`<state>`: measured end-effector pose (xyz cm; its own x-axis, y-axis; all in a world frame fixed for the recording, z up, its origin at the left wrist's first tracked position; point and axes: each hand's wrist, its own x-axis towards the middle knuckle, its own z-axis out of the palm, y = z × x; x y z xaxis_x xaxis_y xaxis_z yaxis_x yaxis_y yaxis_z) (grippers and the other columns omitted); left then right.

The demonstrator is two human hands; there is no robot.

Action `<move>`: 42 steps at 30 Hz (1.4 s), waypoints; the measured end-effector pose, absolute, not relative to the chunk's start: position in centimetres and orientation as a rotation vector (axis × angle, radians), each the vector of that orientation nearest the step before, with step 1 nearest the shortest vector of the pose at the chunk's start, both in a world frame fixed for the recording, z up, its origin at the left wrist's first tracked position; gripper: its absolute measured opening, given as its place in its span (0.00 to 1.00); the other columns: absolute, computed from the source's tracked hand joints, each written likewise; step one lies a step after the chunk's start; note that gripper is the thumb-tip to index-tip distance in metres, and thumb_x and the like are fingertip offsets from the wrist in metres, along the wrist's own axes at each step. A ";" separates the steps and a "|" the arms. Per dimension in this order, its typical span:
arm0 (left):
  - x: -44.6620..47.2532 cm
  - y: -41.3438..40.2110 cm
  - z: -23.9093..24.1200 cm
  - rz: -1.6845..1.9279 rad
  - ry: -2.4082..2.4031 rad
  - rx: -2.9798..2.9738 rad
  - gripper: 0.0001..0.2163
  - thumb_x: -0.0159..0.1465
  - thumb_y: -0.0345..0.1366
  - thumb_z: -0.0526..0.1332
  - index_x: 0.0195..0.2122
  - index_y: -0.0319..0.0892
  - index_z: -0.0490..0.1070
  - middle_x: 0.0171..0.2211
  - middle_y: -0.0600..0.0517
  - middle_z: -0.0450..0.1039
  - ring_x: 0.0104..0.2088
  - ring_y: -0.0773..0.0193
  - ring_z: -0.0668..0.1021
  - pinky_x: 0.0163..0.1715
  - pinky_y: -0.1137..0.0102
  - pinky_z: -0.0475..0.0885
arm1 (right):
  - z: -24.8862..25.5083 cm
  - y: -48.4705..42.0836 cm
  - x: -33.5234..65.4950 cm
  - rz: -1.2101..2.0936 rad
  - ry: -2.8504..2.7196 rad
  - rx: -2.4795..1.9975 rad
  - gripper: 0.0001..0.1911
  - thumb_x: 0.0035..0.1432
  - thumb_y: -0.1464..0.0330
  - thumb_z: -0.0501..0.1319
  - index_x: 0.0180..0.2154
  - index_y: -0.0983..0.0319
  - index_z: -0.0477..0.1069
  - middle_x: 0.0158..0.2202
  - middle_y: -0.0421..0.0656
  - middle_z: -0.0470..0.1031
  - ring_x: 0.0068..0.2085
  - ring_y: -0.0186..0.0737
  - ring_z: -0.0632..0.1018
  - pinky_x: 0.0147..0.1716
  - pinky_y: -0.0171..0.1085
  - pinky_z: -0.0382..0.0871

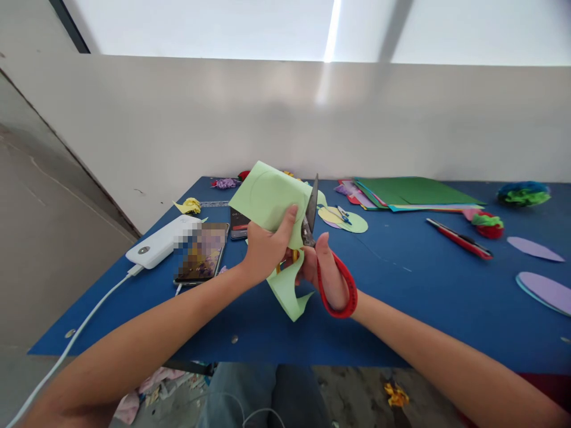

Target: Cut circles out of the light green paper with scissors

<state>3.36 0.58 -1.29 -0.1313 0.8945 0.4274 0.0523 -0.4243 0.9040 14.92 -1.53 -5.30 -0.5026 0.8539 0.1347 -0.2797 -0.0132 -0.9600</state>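
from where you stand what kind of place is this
Probably a paper-craft work table set against a plain wall. A stack of coloured paper sheets lies on the blue table, cut purple paper shapes lie nearby, and the right hand works red-handled scissors through light green paper.

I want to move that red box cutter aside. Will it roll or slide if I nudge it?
The box cutter looks flat-sided and lies flat on the blue table, so it likely slides rather than rolls. It seems light and stiff, probably pivoting if pushed at one end.
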 end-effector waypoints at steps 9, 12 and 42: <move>3.5 0.1 -1.2 1.699 1.075 1.451 0.17 0.58 0.50 0.64 0.22 0.44 0.68 0.16 0.55 0.69 0.15 0.66 0.72 0.15 0.69 0.70 | -4.8 -2.1 14.6 1.617 -1.350 -0.676 0.43 0.53 0.34 0.37 0.39 0.61 0.72 0.23 0.46 0.72 0.27 0.43 0.76 0.24 0.39 0.71; 3.7 -0.1 -1.3 1.737 1.072 1.417 0.15 0.57 0.50 0.65 0.28 0.42 0.72 0.23 0.51 0.75 0.23 0.62 0.78 0.22 0.68 0.75 | -5.1 -2.2 14.4 1.596 -1.299 -0.669 0.42 0.54 0.35 0.38 0.39 0.61 0.72 0.22 0.45 0.72 0.26 0.42 0.76 0.23 0.38 0.70; 3.9 -0.5 -1.1 1.610 1.010 1.401 0.20 0.59 0.49 0.63 0.17 0.41 0.64 0.12 0.56 0.64 0.10 0.69 0.67 0.11 0.72 0.64 | -6.2 -1.7 15.2 1.471 -1.370 -0.698 0.45 0.51 0.33 0.35 0.37 0.60 0.72 0.26 0.46 0.73 0.25 0.40 0.74 0.22 0.38 0.67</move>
